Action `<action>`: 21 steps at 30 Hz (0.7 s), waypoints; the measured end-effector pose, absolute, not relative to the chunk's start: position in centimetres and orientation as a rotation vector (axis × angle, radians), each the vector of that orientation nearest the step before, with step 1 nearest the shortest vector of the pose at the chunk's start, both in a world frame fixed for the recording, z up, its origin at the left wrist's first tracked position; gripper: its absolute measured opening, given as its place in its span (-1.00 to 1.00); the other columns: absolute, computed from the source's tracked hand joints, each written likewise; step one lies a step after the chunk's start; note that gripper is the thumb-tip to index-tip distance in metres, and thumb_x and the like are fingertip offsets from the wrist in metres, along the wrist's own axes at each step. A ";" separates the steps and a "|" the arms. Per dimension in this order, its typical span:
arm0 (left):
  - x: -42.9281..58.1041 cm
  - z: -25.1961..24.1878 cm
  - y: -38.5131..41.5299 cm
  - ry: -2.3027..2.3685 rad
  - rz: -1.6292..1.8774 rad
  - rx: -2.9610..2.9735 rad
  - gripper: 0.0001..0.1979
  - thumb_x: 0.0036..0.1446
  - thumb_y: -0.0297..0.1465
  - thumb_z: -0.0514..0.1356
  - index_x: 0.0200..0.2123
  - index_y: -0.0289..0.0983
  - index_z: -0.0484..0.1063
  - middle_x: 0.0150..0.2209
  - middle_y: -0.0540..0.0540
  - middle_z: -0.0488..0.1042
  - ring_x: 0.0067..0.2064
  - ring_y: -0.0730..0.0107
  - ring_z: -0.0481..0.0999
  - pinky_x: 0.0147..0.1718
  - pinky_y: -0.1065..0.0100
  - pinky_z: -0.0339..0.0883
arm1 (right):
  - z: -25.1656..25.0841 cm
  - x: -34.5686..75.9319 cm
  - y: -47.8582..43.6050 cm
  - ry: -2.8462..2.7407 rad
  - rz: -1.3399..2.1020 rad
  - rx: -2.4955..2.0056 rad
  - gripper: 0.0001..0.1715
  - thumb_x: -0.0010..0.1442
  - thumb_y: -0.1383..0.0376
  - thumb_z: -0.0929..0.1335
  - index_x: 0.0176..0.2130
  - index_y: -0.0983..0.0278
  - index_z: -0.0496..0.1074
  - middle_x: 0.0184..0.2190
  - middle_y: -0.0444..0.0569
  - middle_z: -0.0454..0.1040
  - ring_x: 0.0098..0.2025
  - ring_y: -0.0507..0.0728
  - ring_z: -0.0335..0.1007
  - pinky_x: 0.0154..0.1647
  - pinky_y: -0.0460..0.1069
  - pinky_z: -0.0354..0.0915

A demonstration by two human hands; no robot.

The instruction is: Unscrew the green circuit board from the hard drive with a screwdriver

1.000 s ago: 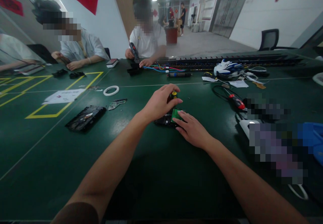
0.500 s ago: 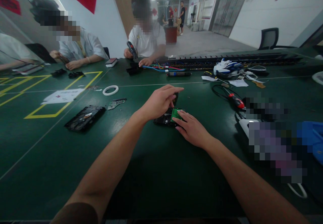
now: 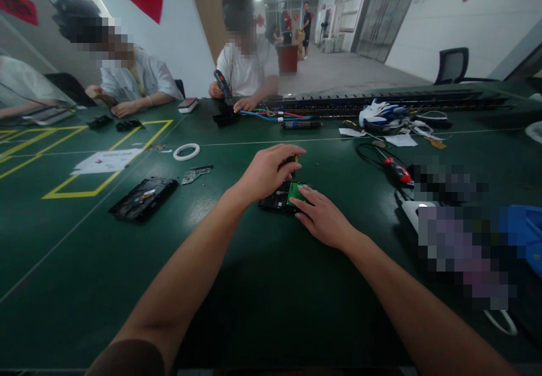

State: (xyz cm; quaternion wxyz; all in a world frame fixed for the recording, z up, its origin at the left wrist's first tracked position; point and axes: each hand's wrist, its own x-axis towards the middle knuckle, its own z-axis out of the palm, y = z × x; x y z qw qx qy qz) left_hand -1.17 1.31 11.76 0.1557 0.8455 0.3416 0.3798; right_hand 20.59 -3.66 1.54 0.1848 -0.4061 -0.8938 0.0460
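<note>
A black hard drive with a green circuit board lies on the green table. My left hand is closed around the black and yellow handle of a screwdriver standing over the drive. My right hand rests flat on the drive's right side, its fingers stretched over the green board, holding it down.
Another black drive, a loose board and a white tape ring lie at left. A red-handled screwdriver, cables and gloves lie at right. Two people sit across the table; one holds a power screwdriver.
My left hand's fingers have shifted round the screwdriver handle, as in turning it. My right hand and the drive have stayed put.
</note>
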 end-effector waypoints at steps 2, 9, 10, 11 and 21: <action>-1.2 11.9 1.2 0.947 1.067 2.430 -0.69 0.39 -0.45 0.14 0.15 -0.23 0.48 0.04 -0.14 0.57 -0.36 0.53 0.58 -0.21 0.37 0.51 | 1.7 20.5 -3.7 -2.528 0.134 -1.153 -0.50 0.46 0.23 0.30 0.32 0.21 0.42 0.43 0.17 0.25 0.49 0.36 0.08 0.47 0.36 0.10; -1.3 12.5 0.9 0.956 0.998 2.476 -0.59 0.40 -0.52 0.06 0.24 -0.21 0.43 0.04 -0.16 0.55 -0.31 0.50 0.57 -0.14 0.31 0.51 | 2.1 20.5 -3.8 -2.539 0.149 -1.166 -0.49 0.46 0.22 0.30 0.33 0.21 0.41 0.44 0.18 0.23 0.50 0.38 0.07 0.46 0.39 0.11; -1.3 12.6 0.9 0.981 1.008 2.503 -0.63 0.39 -0.49 0.11 0.21 -0.22 0.46 0.01 -0.15 0.56 -0.29 0.47 0.57 -0.12 0.29 0.51 | 2.0 20.6 -3.7 -2.537 0.146 -1.162 -0.49 0.46 0.21 0.30 0.33 0.20 0.41 0.44 0.16 0.23 0.50 0.38 0.07 0.46 0.39 0.11; -1.3 12.7 0.9 1.009 1.025 2.528 -0.67 0.38 -0.46 0.16 0.17 -0.22 0.49 -0.03 -0.14 0.58 -0.26 0.43 0.57 -0.09 0.27 0.50 | 1.9 20.6 -3.7 -2.534 0.140 -1.157 -0.49 0.46 0.21 0.30 0.33 0.19 0.41 0.44 0.16 0.24 0.50 0.37 0.07 0.46 0.40 0.11; -1.2 12.4 1.1 1.090 1.156 2.535 -0.71 0.28 -0.37 0.34 0.06 -0.23 0.54 -0.05 -0.12 0.61 -0.17 0.36 0.57 -0.08 0.28 0.47 | 1.2 20.8 -3.5 -2.530 0.121 -1.134 -0.50 0.46 0.20 0.30 0.32 0.20 0.41 0.43 0.17 0.25 0.50 0.36 0.07 0.46 0.39 0.11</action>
